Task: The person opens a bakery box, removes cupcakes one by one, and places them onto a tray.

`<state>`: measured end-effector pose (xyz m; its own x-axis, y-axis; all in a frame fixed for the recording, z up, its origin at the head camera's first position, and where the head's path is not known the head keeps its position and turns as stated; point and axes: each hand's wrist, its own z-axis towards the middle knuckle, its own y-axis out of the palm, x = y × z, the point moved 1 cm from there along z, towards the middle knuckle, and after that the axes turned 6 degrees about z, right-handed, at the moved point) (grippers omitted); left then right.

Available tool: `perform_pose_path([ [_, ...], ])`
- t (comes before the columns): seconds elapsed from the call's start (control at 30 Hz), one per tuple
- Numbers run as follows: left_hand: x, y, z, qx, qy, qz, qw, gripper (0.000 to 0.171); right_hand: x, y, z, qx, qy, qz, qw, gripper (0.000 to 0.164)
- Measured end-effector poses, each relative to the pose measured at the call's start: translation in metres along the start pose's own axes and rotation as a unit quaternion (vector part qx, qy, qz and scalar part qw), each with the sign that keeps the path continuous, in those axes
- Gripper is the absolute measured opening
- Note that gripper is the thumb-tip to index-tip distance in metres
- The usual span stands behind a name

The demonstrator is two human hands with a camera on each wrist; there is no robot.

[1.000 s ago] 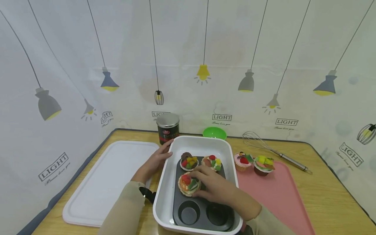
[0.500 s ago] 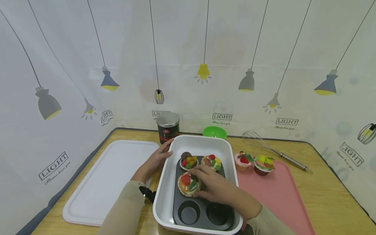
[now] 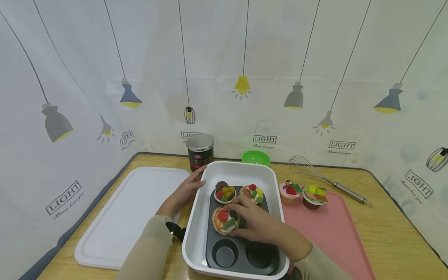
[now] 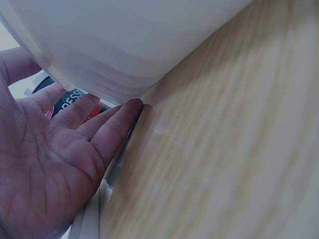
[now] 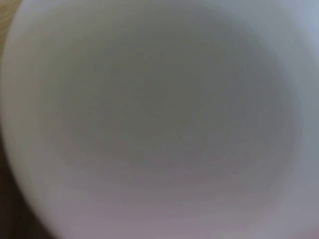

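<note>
My right hand (image 3: 257, 219) holds a toy fruit tart (image 3: 225, 221) between thumb and fingers, at the middle left cup of a dark muffin tin (image 3: 242, 249). The tin lies inside a deep white tray (image 3: 234, 171). Two more topped pastries sit in its far cups: a brown-and-white cupcake (image 3: 224, 192) and a fruit tart with red and yellow pieces (image 3: 252, 193). My left hand (image 3: 183, 193) rests against the tray's left side. In the left wrist view, the fingers (image 4: 117, 129) lie fairly straight along the tray's outer wall (image 4: 114, 45). White blur fills most of the right wrist view.
A white board (image 3: 133, 214) lies left, a pink board (image 3: 325, 229) right. Two cupcakes, one pink (image 3: 289, 191) and one dark-based (image 3: 314, 196), stand by the pink board's far edge. Behind are an espresso can (image 3: 200, 152), a green bowl (image 3: 256, 158) and a whisk (image 3: 329, 181).
The fruit tart under my right hand has turned slightly, and the fingers on it have shifted a little. My left hand stays at the tray's side.
</note>
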<state>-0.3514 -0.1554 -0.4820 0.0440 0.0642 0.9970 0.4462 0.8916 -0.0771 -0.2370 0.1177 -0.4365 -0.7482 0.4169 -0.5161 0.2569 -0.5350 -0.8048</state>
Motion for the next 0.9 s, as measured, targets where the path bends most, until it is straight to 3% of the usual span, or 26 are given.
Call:
perform_pose_path([
  [0.2,-0.0009,0.0005,0.0004,-0.003,0.004,0.003,1.0000,0.065,0.0011,0.0008,0.0000,0.012,-0.006,-0.016,1.000,0.069],
  [0.4,0.0008,0.0008,-0.0007,0.001,-0.002,0.002,1.0000,0.064,0.0001,0.0005,0.0024,-0.007,0.012,-0.003,1.000,0.069],
  [0.57,0.0030,0.0015,0.0000,-0.003,0.001,0.003,1.0000,0.065,-0.0011,-0.0012,0.0014,-0.018,0.022,-0.038,0.999,0.075],
  [0.7,0.0040,0.0011,0.0005,-0.006,0.007,0.001,1.0000,0.065,-0.0011,-0.0015,0.0001,-0.036,0.053,-0.041,0.997,0.082],
  [0.9,0.0022,0.0003,0.0005,-0.002,0.006,0.001,1.0000,0.065,-0.0001,0.0007,0.0008,-0.023,0.053,-0.083,0.995,0.074],
])
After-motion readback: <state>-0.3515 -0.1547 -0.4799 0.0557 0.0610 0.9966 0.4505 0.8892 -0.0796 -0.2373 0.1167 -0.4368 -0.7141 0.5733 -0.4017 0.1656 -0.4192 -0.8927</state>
